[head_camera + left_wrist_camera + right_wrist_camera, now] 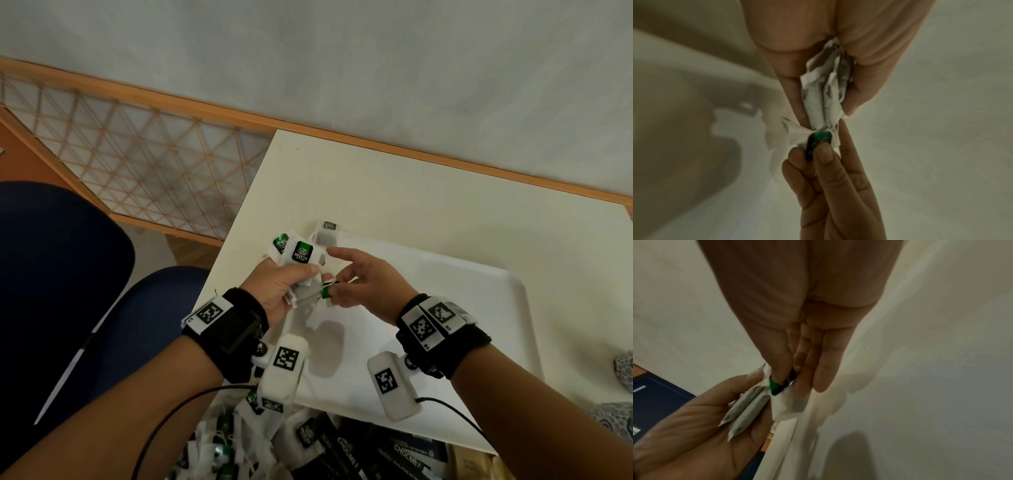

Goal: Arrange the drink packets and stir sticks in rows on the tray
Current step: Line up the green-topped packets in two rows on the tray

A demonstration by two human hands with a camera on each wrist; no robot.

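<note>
The left hand (279, 286) is raised above the near-left corner of the white rectangular plastic tray (486, 329), fingers curled round a bunch of white paper tea bags with green-and-black tags (301, 255). 2 tags fan out above its knuckles, and more bags hang below its palm. The right hand (364, 282) sits just beside it, thumb and forefinger pinching 1 small green-and-black tag (326, 292) at the bottom of the bunch, the index finger stretched toward the top bags.

The left wrist view shows the crumpled white bags (824, 91) squeezed between the left thumb and fingers, with the right fingertips (823, 155) clamped on the tag (819, 139). The right wrist view shows 2 grey-white bags (744, 408) lying flat across the left palm (701, 431), which the head view hides.

Under both wrists, nearer the person, lies a heap of white tea bags (219, 448) and black stick packets lettered in white (370, 452). Whether it sits in a container cannot be told.
</note>
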